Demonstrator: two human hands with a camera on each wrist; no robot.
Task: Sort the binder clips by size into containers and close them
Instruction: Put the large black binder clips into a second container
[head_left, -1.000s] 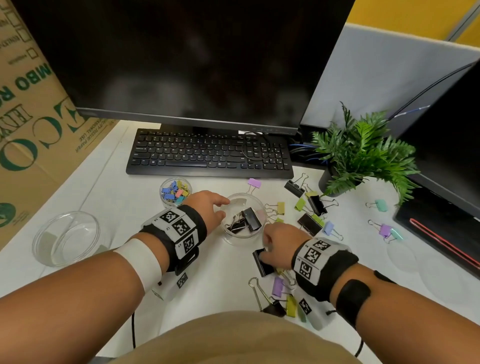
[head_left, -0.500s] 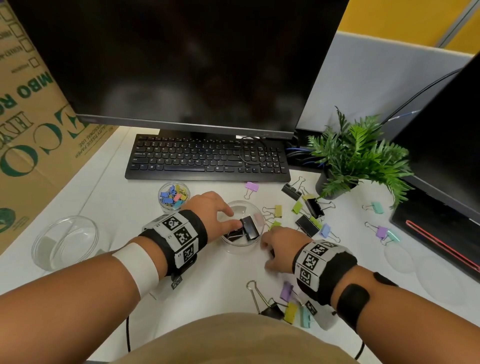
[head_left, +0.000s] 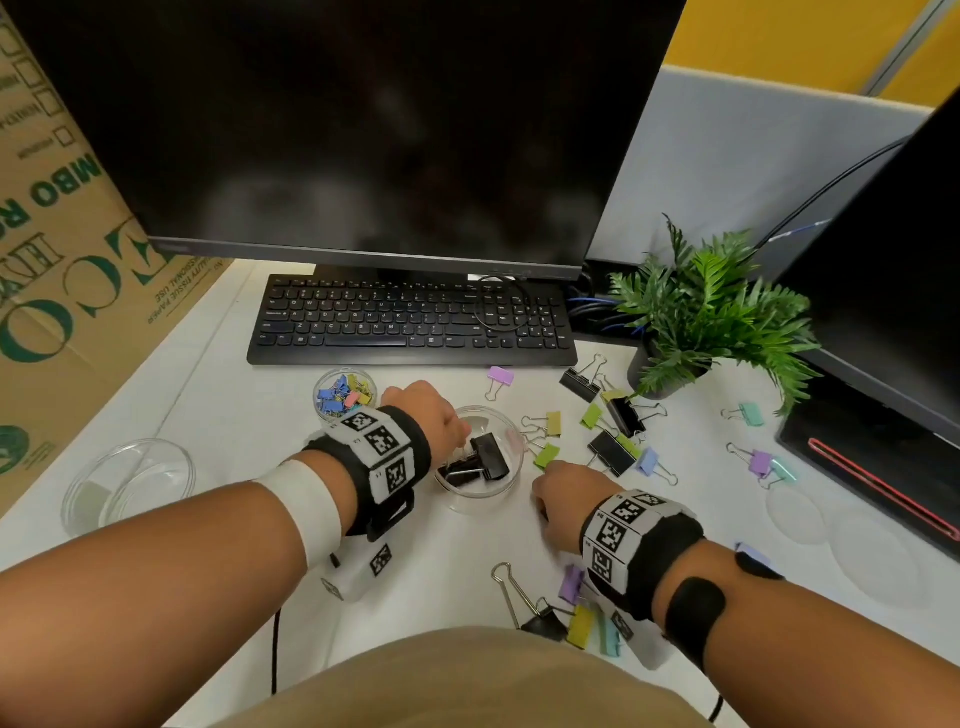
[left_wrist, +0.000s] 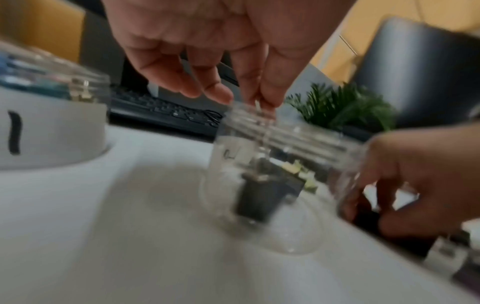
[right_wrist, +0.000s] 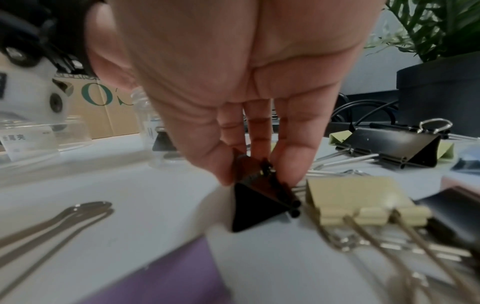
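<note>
A clear jar (head_left: 511, 470) in front of the keyboard holds black binder clips (head_left: 488, 457). My left hand (head_left: 462, 434) reaches over its rim. In the left wrist view the left hand (left_wrist: 257, 102) pinches a wire handle of a black clip (left_wrist: 262, 197) inside the jar (left_wrist: 306, 142). My right hand (head_left: 545, 499) is on the table just right of the jar. In the right wrist view the right hand (right_wrist: 257, 174) grips a loose black clip (right_wrist: 262, 201) lying on the table. A small jar (head_left: 345, 397) holds small coloured clips.
An empty clear container (head_left: 127, 483) stands at the left. Black clips (head_left: 613, 452) and coloured clips (head_left: 546, 456) lie scattered right of the jar and near my body (head_left: 543, 621). Clear lids (head_left: 878, 561) lie at the right. A keyboard (head_left: 410, 322), a plant (head_left: 706, 312) and a cardboard box (head_left: 62, 249) border the space.
My left fingers have dipped from the jar's rim into the jar onto a clip's wire. My right hand has closed over the black clip on the table and shifted slightly toward the jar.
</note>
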